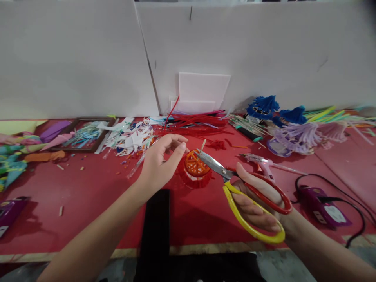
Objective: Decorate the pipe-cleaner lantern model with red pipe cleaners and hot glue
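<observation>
- Left hand (158, 166): raised over the surface (96, 215), fingers bent towards the thumb, palm side partly visible. The spacing is narrow at the tips; whether thumb and forefinger touch, or pinch anything, cannot be told.
- Right hand (261, 199): holds the scissors (217, 166), with the thumb at the red handle and the fingers at the yellow handle.
- Scissors: blades directed towards the left hand, close together.
- Small light-coloured stick (203, 145): at the blade tips, tilted, just beside the fingertips of the left hand and apart from them. Whether the blades grip it cannot be told.
- Round orange and red piece (198, 181): on the surface, in the middle, below the blade tips and between the hands. Its top shows orange spokes; a red fringe surrounds it.
- Black flat object (155, 223): near edge of the surface, below the left wrist.
- Glue gun (261, 162): pink and white, lying beyond the right hand.
- Purple box (324, 207): right of the right hand, with a black cable (361, 219) beside it.
- Red strips (196, 124): a loose bundle along the back, before white cards (204, 90) leaning on the partition (264, 51).
- Back right: dark blue pieces (263, 107) and lilac fringed pieces (305, 137).
- Back left: white scraps (131, 137), near a brown frame (98, 145) containing blue strips (88, 134).
</observation>
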